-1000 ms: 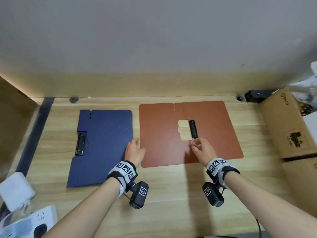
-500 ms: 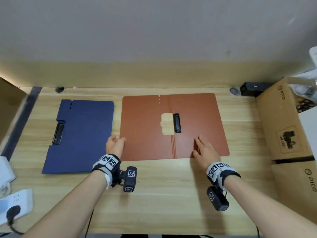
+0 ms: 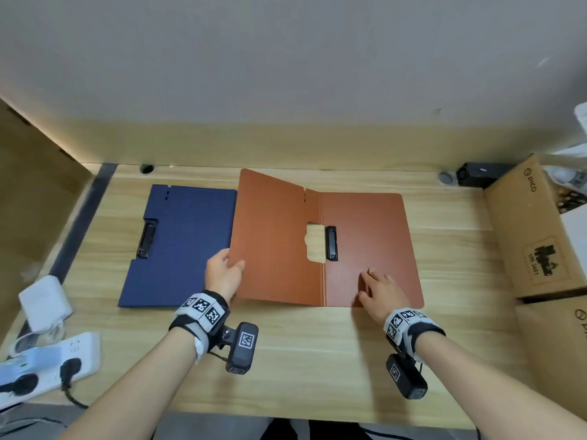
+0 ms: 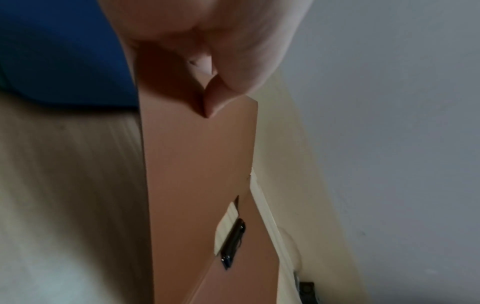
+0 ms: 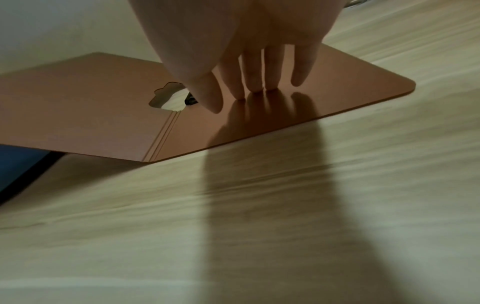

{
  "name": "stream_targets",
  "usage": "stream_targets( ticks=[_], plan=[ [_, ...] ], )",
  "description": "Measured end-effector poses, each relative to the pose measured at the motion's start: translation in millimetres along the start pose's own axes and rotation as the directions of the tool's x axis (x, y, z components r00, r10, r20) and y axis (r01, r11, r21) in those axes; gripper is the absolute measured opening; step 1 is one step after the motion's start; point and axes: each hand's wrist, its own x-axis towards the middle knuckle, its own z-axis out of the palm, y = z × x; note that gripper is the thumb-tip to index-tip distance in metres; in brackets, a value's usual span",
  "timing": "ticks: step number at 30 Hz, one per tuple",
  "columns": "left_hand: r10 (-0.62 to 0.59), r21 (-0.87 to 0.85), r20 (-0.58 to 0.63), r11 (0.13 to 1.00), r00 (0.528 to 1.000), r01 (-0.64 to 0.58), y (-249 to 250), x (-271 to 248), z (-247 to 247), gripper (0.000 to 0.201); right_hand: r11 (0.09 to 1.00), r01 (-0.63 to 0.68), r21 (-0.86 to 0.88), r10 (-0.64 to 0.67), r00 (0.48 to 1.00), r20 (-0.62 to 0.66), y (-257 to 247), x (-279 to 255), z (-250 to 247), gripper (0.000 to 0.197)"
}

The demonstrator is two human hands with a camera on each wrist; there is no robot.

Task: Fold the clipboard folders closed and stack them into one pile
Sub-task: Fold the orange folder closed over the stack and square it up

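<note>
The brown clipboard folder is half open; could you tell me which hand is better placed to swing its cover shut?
Left. The left hand already pinches the raised cover's edge of the brown clipboard folder, while the right hand rests fingertips on the flat half.

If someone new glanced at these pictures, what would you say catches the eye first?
Most striking is the brown clipboard folder at the middle of the wooden desk, its left cover raised off the surface by the left hand, which grips the cover's outer edge. The right hand presses flat on the folder's right half, near the black clip. Just left lies a blue clipboard folder, already folded shut.
</note>
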Motion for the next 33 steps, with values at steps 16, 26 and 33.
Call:
stream_targets(
  ticks=[16,26,33],
  plan=[
    [0.397,0.427,0.158,0.798,0.904,-0.425,74,-105,-39,0.026,0.928,-0.004,0.373,-0.042,0.993,0.115,-80,-28,-9,0.049],
    [0.357,0.364,0.543,0.715,0.760,-0.596,92,-119,54,0.033,0.756,0.069,0.651,-0.019,0.996,-0.084,-33,-33,-88,0.030],
    [0.183,0.483,0.522,0.742,0.833,-0.466,52,-81,88,0.028,0.751,-0.082,0.655,0.135,0.990,-0.032,8,-17,-69,0.038]
  ],
)
